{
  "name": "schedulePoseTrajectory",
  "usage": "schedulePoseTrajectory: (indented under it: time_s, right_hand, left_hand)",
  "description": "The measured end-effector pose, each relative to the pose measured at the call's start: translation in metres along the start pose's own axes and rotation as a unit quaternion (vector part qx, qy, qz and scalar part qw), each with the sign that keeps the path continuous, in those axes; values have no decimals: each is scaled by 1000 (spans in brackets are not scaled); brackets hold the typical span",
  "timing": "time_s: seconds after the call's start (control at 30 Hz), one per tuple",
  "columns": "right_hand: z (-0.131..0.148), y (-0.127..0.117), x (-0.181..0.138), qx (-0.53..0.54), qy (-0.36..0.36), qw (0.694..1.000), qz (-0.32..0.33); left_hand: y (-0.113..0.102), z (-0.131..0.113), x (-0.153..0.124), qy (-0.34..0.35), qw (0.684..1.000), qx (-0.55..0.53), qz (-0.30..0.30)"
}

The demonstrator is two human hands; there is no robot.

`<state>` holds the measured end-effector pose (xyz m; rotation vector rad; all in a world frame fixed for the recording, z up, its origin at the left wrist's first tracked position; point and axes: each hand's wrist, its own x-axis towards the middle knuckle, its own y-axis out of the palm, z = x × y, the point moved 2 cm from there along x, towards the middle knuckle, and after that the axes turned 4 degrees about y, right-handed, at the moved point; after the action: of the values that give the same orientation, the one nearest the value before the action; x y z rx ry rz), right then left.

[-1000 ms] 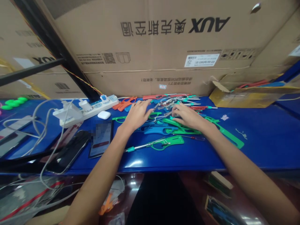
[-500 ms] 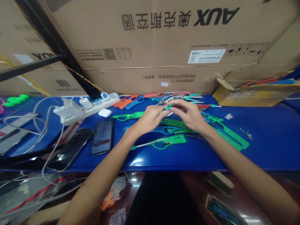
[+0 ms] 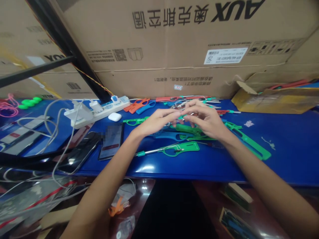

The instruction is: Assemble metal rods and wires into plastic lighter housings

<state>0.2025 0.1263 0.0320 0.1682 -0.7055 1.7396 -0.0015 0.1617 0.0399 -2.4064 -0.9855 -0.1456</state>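
My left hand and my right hand meet over the middle of the blue table, fingertips pinched around a small teal-green plastic piece. Fingers cover most of that piece. Beneath my hands lie a blue stick-lighter casing and green casing parts. Nearer to me rests a green stick lighter, its white wires showing and its metal tube pointing left. To the right of my right hand is another green casing. Behind my fingers, a pile of metal tubes and wires is partly hidden.
At left are a power strip with plugged-in chargers, a white earbud case and phones. Orange casings lie at the back. An open carton stands at back right, against large cardboard boxes.
The view has shifted slightly. My fingers have moved around the teal-green piece and now cover more of it. The lighters on the table lie as before.
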Motion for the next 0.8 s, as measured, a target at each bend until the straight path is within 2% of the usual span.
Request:
schedulePoseTrajectory:
  time_s: [0.1, 0.2, 0.33, 0.43, 0.5, 0.57, 0.67, 0.8]
  right_hand:
    - [7, -6, 3, -65, -22, 997, -20]
    - [21, -8, -6, -120, -27, 991, -44]
    - [33, 7, -53, -201, -9, 977, -75]
    - [25, 27, -92, -244, -13, 969, -39]
    - [17, 35, -106, -263, -2, 965, -13]
    - [12, 40, -111, -287, 2, 958, 3]
    - [13, 42, -109, -328, -15, 944, 17]
    - [16, 43, -110, -362, -40, 931, 29]
  left_hand:
    - [-9, 1, -1, -15, 1000, 12, -14]
    - [-8, -6, -14, -18, 995, 73, -63]
    - [12, -19, -62, -32, 970, 160, -179]
    - [31, -21, -101, -42, 942, 230, -239]
    - [40, -20, -117, -46, 931, 271, -239]
    - [45, -19, -123, -47, 926, 308, -214]
    - [52, -18, -120, -27, 924, 339, -174]
    - [60, -12, -115, -11, 922, 339, -190]
